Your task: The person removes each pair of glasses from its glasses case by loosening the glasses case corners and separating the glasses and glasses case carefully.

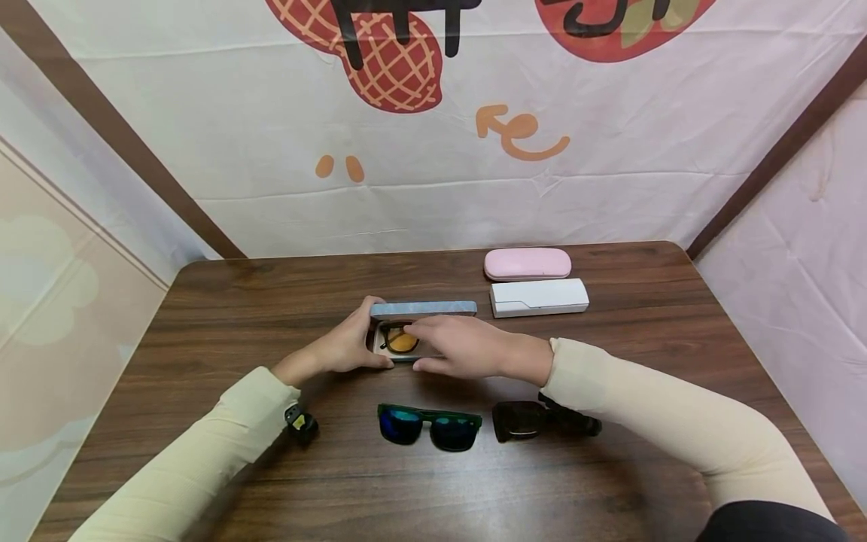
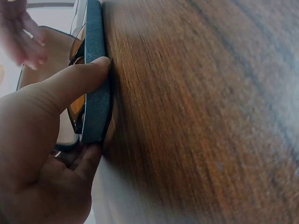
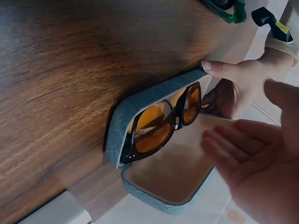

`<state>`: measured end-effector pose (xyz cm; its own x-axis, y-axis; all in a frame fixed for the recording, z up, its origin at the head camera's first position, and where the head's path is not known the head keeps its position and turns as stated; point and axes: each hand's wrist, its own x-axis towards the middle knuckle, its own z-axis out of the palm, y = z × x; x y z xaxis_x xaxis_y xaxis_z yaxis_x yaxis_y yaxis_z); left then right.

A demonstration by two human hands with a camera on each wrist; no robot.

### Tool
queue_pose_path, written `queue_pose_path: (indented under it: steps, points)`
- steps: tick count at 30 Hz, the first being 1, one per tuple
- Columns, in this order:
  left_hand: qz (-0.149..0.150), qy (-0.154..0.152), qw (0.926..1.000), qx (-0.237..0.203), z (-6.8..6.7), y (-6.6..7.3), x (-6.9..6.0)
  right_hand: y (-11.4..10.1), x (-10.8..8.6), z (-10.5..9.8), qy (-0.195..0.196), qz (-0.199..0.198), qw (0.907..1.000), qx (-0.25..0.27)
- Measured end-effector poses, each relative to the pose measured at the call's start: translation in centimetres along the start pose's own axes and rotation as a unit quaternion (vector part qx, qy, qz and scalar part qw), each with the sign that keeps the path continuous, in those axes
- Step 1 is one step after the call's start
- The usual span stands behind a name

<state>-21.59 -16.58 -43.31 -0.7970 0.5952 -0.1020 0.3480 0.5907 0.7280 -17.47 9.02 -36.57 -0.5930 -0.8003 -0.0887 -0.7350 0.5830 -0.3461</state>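
Note:
A blue-grey glasses case (image 1: 424, 308) lies with its lid up near the middle of the table. Black-framed glasses with orange lenses (image 3: 154, 130) rest folded inside it, seen whole in the right wrist view. My left hand (image 1: 345, 342) grips the case's left end; in the left wrist view the thumb (image 2: 88, 72) presses on its front wall. Over the right part of the case hovers my right hand (image 1: 467, 346), hiding some of it in the head view. Its fingers (image 3: 229, 147) are loosely extended near the lid's beige lining and hold nothing.
Green-framed sunglasses with blue lenses (image 1: 455, 433) lie in front of the case. Dark sunglasses (image 1: 520, 420) are to their right, partly below my right forearm. A white case (image 1: 539, 298) and a pink case (image 1: 527, 263), both closed, stand at the back right. A printed cloth hangs behind the table.

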Motion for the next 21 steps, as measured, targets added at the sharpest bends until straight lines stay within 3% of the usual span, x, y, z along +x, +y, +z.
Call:
queue_pose_path:
  steps: [7,21]
  points:
    - [0.000,0.005,1.0000,0.001,0.0,0.1,0.2,0.5,0.4,0.5,-0.049,0.054,0.9967,-0.036]
    - [0.000,0.000,1.0000,0.002,0.0,0.0,-0.3,0.2,1.4,2.7,-0.055,0.119,0.9867,-0.096]
